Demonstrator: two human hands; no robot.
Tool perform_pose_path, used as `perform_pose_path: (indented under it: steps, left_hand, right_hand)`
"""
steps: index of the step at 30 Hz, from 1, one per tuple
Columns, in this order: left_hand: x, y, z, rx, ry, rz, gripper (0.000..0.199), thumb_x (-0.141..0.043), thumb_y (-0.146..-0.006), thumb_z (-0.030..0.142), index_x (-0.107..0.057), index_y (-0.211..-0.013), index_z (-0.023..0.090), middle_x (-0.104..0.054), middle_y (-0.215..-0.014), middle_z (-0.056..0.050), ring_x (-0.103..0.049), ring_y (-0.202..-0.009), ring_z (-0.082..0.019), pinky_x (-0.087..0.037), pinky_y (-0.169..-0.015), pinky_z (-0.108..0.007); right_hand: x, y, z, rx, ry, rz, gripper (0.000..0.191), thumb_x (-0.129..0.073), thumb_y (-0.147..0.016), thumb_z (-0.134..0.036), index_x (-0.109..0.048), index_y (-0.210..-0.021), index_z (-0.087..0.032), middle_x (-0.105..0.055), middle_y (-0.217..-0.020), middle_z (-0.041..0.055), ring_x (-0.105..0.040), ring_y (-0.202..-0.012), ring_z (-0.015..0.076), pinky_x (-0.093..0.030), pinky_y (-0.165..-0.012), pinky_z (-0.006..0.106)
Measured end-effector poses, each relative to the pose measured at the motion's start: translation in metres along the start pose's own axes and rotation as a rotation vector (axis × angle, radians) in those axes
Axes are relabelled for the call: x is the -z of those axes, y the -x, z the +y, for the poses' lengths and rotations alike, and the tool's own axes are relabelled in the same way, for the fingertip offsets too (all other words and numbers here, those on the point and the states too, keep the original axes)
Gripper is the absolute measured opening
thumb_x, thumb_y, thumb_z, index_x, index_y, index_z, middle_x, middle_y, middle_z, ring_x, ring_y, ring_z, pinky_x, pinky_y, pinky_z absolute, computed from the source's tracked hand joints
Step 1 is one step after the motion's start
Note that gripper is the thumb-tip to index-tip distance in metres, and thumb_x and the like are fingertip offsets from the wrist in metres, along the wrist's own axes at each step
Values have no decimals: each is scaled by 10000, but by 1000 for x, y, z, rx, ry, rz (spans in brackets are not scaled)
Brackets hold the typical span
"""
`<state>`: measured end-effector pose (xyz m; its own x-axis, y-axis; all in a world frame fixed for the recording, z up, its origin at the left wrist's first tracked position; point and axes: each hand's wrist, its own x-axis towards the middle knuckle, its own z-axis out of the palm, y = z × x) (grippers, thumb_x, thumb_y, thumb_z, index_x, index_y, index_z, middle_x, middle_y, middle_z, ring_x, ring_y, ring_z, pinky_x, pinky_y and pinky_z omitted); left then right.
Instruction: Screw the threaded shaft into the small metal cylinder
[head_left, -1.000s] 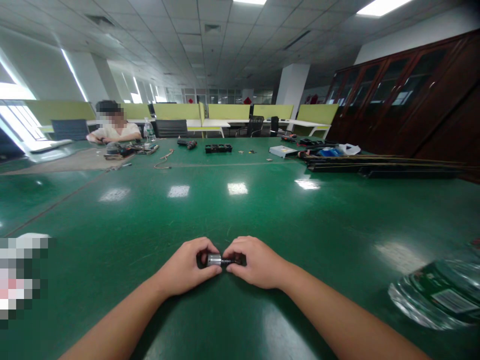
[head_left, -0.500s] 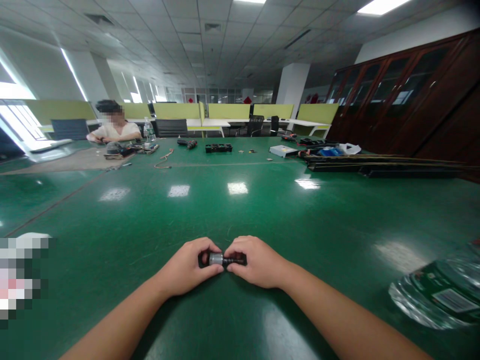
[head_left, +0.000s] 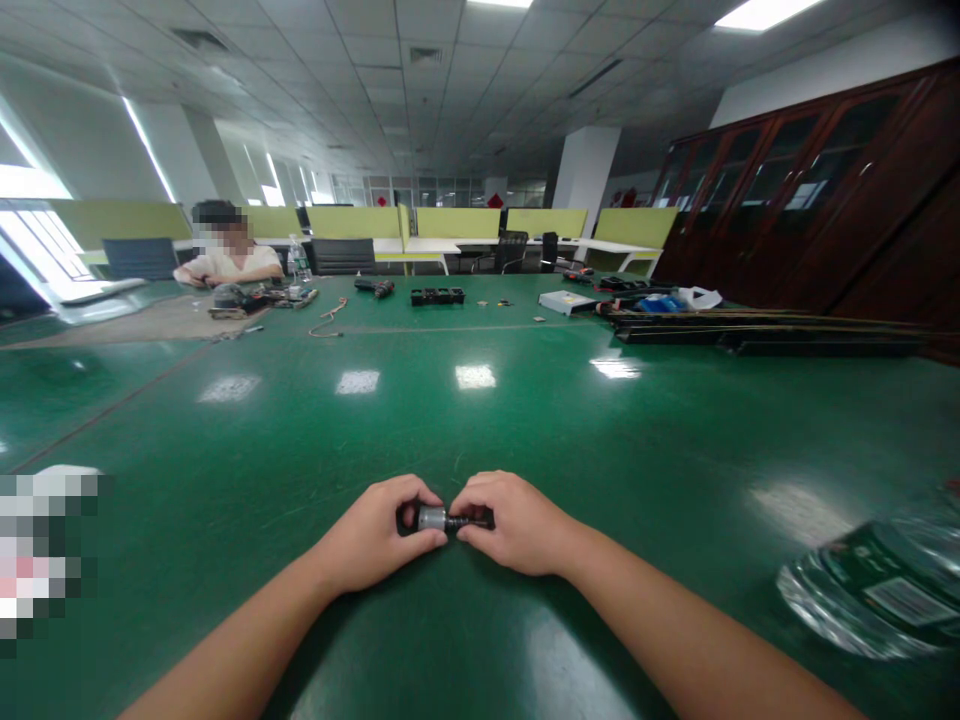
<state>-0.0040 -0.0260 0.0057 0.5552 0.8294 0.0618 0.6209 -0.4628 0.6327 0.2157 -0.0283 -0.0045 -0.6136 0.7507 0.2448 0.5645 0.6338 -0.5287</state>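
Low over the green table [head_left: 360, 430], at the near middle, both hands meet around a small silver cylinder with a dark, ribbed shaft [head_left: 433, 518]; it looks like a small motor, but its exact kind is unclear. My left hand [head_left: 375, 535] is curled round the silver body, thumb in front and fingers behind. From the other side, my right hand [head_left: 517, 525] pinches about the dark shaft, its thumb and fingertips close to where shaft and body join. The part lies level, silver end left. The palms hide its two far ends.
A large clear bottle with a green label [head_left: 877, 590] lies at the right. Across the table are a cordless drill [head_left: 374, 288], a black slotted block [head_left: 437, 296], a pale metal box [head_left: 568, 302] and long dark strips [head_left: 750, 330]. A person [head_left: 229, 260] sits far left.
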Motion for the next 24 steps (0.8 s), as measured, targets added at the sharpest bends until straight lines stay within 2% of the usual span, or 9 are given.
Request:
perform_pose_path:
  steps: [24]
  left_hand:
    - [-1, 1, -2, -3, -1, 14, 217, -680, -789, 340, -658, -938, 183, -589, -785, -1, -554, -719, -157, -411, -655, -250]
  right_hand:
    - [3, 2, 4, -1, -17, -2, 156, -664, -719, -151, -703, -866, -185, -624, -743, 0, -558, -691, 125, -415, -671, 241]
